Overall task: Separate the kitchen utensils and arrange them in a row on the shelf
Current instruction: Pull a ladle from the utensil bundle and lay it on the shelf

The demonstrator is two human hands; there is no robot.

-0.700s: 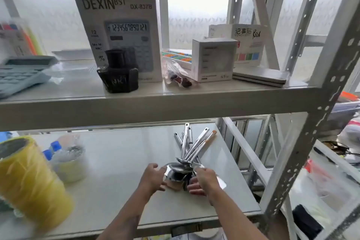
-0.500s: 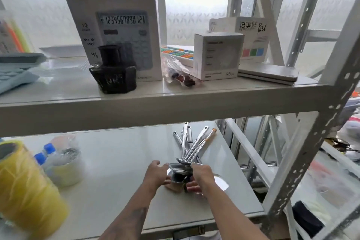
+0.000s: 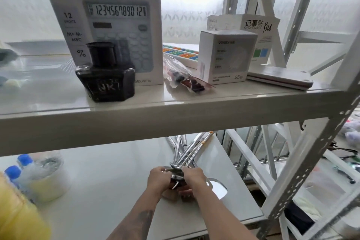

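A white metal rack (image 3: 319, 152) carries two shelves; on the lower shelf (image 3: 101, 191) lies a bundle of steel utensils (image 3: 187, 154), handles fanning away under the upper shelf's (image 3: 136, 121) edge. Both hands meet at the bowl ends: the left hand (image 3: 158, 180) and right hand (image 3: 194, 179) are each closed around the utensil heads. One flat blade (image 3: 217, 186) pokes out just right of the right hand.

Utensils (image 3: 187, 154): bundle of shiny steel pieces, bowls bunched together near the lower shelf (image 3: 101, 185) front, long handles fanning away under the upper shelf; one bowl lies flat, rightmost.
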